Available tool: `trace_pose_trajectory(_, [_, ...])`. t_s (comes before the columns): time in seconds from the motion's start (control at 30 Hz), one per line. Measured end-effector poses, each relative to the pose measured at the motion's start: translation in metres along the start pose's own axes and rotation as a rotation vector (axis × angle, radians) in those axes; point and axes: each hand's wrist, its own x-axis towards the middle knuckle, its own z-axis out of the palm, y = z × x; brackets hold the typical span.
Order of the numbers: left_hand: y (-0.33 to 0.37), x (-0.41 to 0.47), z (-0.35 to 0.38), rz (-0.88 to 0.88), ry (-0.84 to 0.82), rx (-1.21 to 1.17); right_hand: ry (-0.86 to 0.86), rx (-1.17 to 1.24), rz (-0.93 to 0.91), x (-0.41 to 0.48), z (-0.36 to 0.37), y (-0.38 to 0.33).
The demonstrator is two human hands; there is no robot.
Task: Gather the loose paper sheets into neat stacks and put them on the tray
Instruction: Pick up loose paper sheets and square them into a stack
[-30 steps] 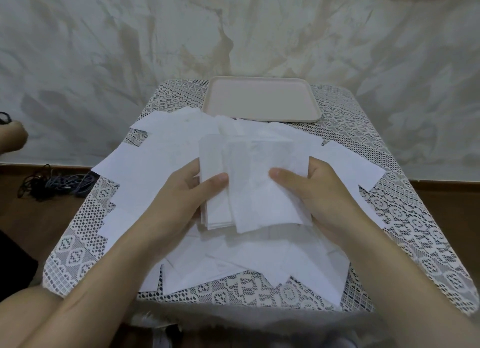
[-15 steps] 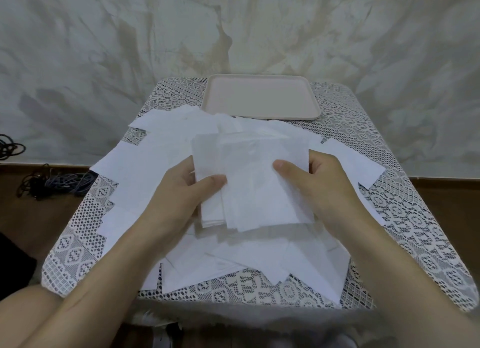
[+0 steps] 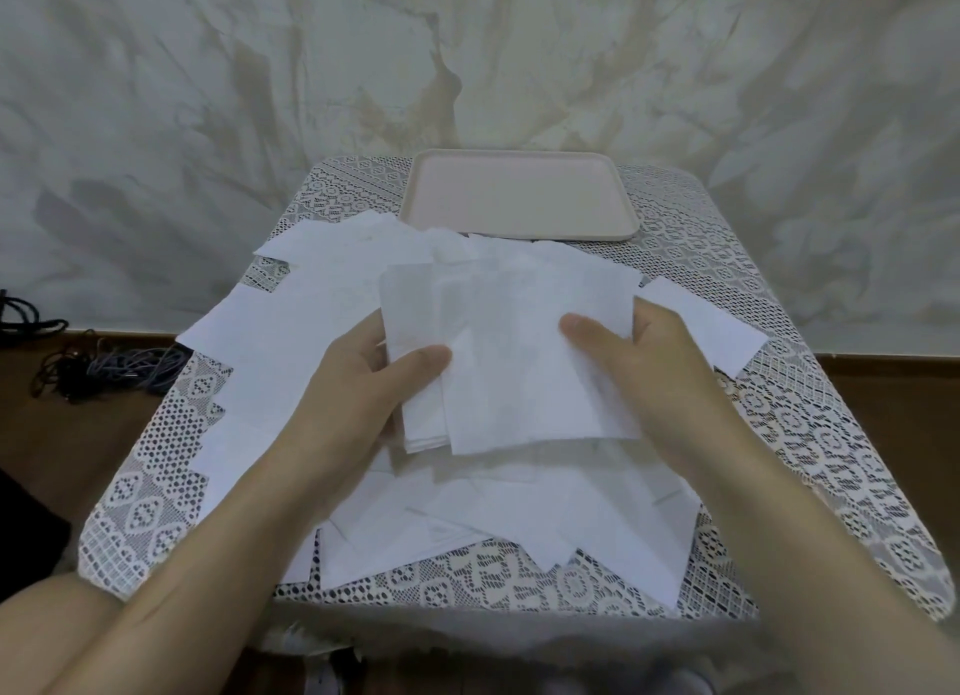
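I hold a bundle of white paper sheets (image 3: 509, 362) above the table's middle. My left hand (image 3: 358, 398) grips its left edge, thumb on top. My right hand (image 3: 644, 367) grips its right edge, thumb on top too. The sheets in the bundle are uneven at the bottom edge. Many loose white sheets (image 3: 291, 331) lie scattered over the lace tablecloth under and around the bundle. A pale pink tray (image 3: 519, 195) sits at the table's far edge with nothing on it.
The small table carries a white lace cloth (image 3: 810, 434). A stained pale wall rises just behind the tray. Dark cables (image 3: 104, 369) lie on the brown floor at the left. The table's near edge is below my forearms.
Both hands have lifted the bundle slightly and carried it a little away from me. The sheets in it have fanned a bit wider at the top.
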Motion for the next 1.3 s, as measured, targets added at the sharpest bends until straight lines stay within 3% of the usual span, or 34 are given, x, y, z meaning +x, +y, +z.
trace_pose_trajectory(0.27, [0.003, -0.001, -0.002, -0.007, -0.016, -0.003, -0.235, 0.155, 0.150, -0.007, -0.001, -0.006])
trace_pose_trajectory(0.43, [0.002, -0.003, -0.002, 0.010, -0.053, 0.012, -0.112, 0.078, 0.061, -0.005, -0.001, -0.007])
trace_pose_trajectory(0.57, [0.003, -0.004, 0.000, 0.016, -0.120, 0.041, -0.126, 0.201, 0.045, -0.008, 0.003, -0.009])
trace_pose_trajectory(1.03, [0.006, -0.001, -0.003, 0.004, -0.168, 0.038, -0.068, 0.000, -0.070, -0.005, 0.005, -0.007])
trace_pose_trajectory(1.3, [0.007, -0.001, -0.002, -0.011, -0.214, 0.036, -0.147, -0.031, -0.129, -0.005, 0.012, -0.004])
